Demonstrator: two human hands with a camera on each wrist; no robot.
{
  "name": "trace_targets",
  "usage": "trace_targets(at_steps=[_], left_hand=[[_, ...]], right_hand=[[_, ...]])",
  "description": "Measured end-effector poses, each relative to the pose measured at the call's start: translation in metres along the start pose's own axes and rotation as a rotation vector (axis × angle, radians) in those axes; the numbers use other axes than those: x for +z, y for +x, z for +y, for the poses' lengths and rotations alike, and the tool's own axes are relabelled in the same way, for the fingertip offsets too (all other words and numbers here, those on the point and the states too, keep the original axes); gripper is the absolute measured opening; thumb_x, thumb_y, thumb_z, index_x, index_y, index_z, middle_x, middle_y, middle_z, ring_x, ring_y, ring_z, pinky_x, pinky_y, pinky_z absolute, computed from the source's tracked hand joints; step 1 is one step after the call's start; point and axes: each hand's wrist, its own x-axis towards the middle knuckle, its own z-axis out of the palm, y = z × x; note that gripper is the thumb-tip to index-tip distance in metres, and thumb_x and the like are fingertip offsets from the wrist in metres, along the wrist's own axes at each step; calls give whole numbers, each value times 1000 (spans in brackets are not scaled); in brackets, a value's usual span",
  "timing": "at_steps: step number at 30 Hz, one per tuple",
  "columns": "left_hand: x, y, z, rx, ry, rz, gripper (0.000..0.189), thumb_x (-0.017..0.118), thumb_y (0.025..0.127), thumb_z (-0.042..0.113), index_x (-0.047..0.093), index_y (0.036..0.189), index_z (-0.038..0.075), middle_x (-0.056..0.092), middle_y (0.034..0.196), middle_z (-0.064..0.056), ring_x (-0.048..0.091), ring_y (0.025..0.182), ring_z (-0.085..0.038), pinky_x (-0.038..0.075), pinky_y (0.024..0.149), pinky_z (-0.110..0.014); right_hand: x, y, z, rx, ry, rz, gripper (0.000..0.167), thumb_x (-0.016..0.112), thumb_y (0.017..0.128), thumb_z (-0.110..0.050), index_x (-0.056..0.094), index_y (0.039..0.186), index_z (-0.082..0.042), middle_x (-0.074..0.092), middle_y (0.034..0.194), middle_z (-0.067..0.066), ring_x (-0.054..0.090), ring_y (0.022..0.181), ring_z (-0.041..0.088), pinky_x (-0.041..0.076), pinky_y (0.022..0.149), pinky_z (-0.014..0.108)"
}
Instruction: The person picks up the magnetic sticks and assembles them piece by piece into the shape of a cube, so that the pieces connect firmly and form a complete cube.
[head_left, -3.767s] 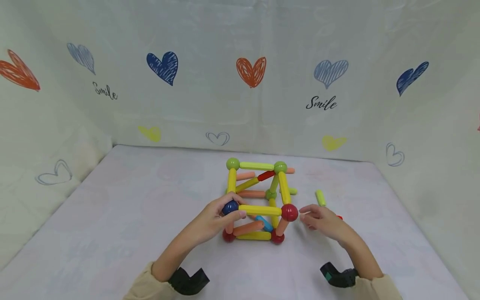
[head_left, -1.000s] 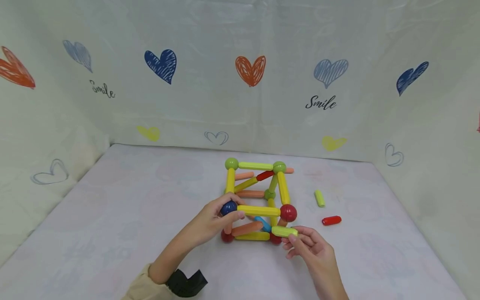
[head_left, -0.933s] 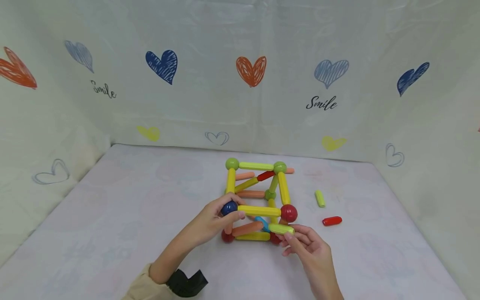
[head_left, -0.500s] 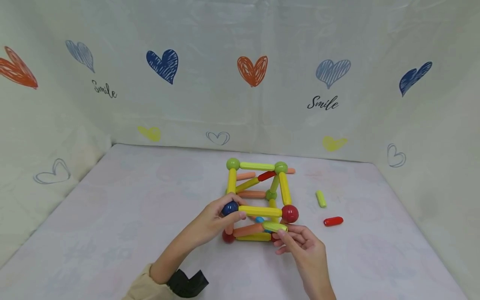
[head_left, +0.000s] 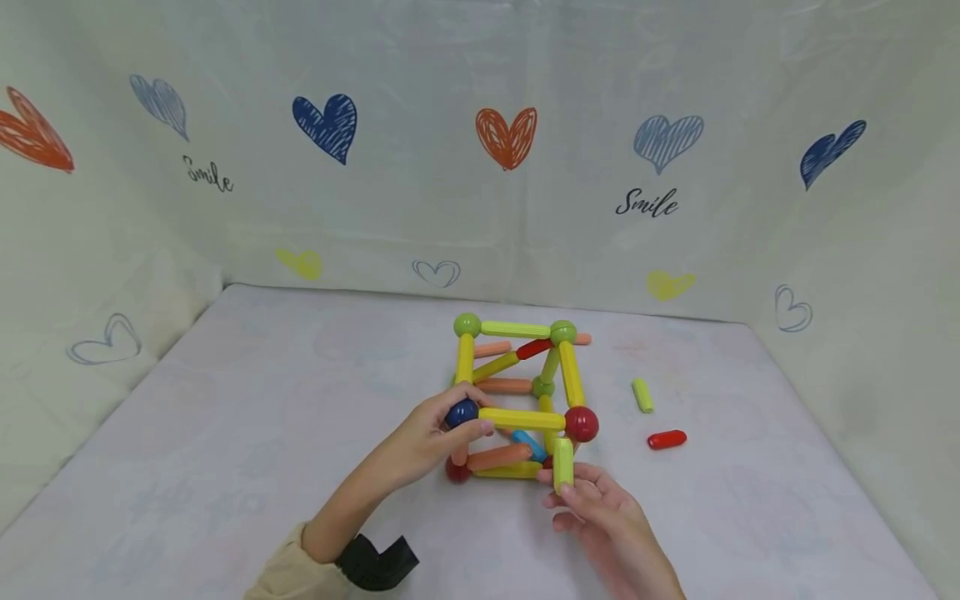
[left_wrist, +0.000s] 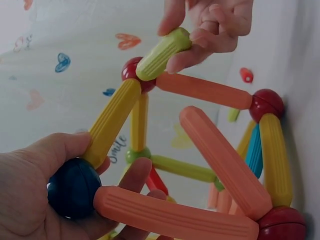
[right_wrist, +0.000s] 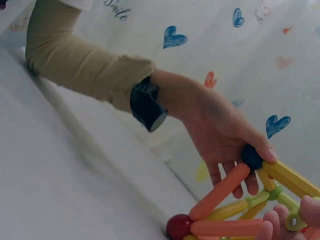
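Note:
A box-shaped frame of magnetic rods and balls stands on the table. My left hand [head_left: 423, 437] grips its upper front-left corner, with thumb and fingers around the dark blue ball [head_left: 461, 412]. From there a yellow rod [head_left: 521, 419] runs to a red ball [head_left: 582, 423]. My right hand [head_left: 615, 517] pinches a light green rod [head_left: 562, 467] upright between thumb and fingertips, just below that red ball. In the left wrist view the green rod [left_wrist: 164, 54] overlaps the red ball. An orange rod [left_wrist: 225, 160] slants up inside the frame, one end free.
To the right lie a short green rod [head_left: 642, 396] and a red rod [head_left: 667, 439]. Inside the frame are a blue rod [head_left: 528, 444] and a slanting yellow rod [head_left: 495, 367] meeting a red one. A white cloth with printed hearts hangs behind the table [head_left: 300, 375].
My right hand, first without a rod beside the frame, later holds the green rod and carries it left. Since half a second ago the rod has turned from nearly level to upright. The left hand keeps its grip.

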Motion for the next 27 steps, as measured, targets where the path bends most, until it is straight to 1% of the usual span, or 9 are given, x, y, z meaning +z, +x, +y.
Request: trace_targets(at_steps=[2, 3, 5, 7, 11, 15, 18, 21, 27], left_hand=[[0, 0, 0, 2, 2, 1, 25, 57, 93, 25, 53, 113, 11, 62, 97, -11, 52, 63, -33, 47, 60, -27], [-1, 0, 0, 2, 2, 0, 25, 57, 93, 25, 53, 113, 11, 62, 96, -11, 52, 63, -33, 47, 60, -27], [-1, 0, 0, 7, 2, -1, 25, 57, 93, 25, 53, 113, 11, 62, 96, -11, 53, 64, -33, 47, 60, -27], [0, 1, 0, 1, 6, 1, 24, 57, 93, 26, 53, 113, 11, 62, 97, -11, 54, 67, -31, 48, 62, -27], [0, 1, 1, -6, 13, 5, 24, 57, 93, 25, 53, 112, 13, 61, 98, -12, 54, 68, -30, 48, 63, -28], [0, 1, 1, -12, 12, 6, 23, 57, 93, 26, 54, 112, 13, 60, 96, -14, 53, 63, -33, 47, 60, -28], [1, 1, 1, -19, 14, 11, 24, 57, 93, 27, 54, 112, 14, 60, 96, -15, 52, 62, -32, 47, 60, -28], [2, 2, 1, -24, 16, 20, 24, 58, 92, 27, 54, 112, 14, 61, 96, -12, 52, 62, -31, 47, 60, -28], [5, 1, 0, -23, 17, 32, 23, 58, 92, 26, 54, 111, 14, 61, 96, -10, 52, 63, -30, 47, 58, -27]], right_hand=[[-4, 1, 2, 25, 30, -136, 60, 50, 96, -28, 23, 141, -1, 59, 121, -1, 54, 104, 14, 43, 88, 27], [-5, 2, 4, 27, 39, -182, 63, 48, 97, -28, 17, 145, -1, 58, 123, -1, 52, 106, 14, 42, 90, 27], [-4, 2, 7, 3, 41, -188, 64, 48, 97, -27, 16, 145, -1, 56, 126, 0, 51, 108, 13, 42, 91, 26], [2, 2, 9, -49, 12, -85, 60, 53, 95, -27, 24, 142, -2, 58, 125, 2, 54, 106, 14, 45, 90, 26], [19, -1, 11, -165, -21, 174, 54, 63, 88, -28, 34, 128, -6, 60, 126, 6, 61, 104, 15, 49, 88, 27], [25, 9, 24, -282, 51, 301, 59, 69, 83, -31, 38, 125, -5, 60, 126, 7, 63, 106, 17, 50, 87, 28], [25, 22, 38, -299, 82, 348, 65, 73, 77, -40, 43, 126, -9, 62, 123, 2, 61, 110, 13, 50, 86, 26], [29, 29, 43, -264, 87, 378, 68, 76, 69, -49, 50, 122, -16, 64, 118, -6, 60, 110, 6, 50, 86, 24], [36, 28, 38, -274, 70, 388, 69, 74, 69, -52, 51, 123, -15, 64, 119, -2, 61, 109, 11, 49, 86, 23]])
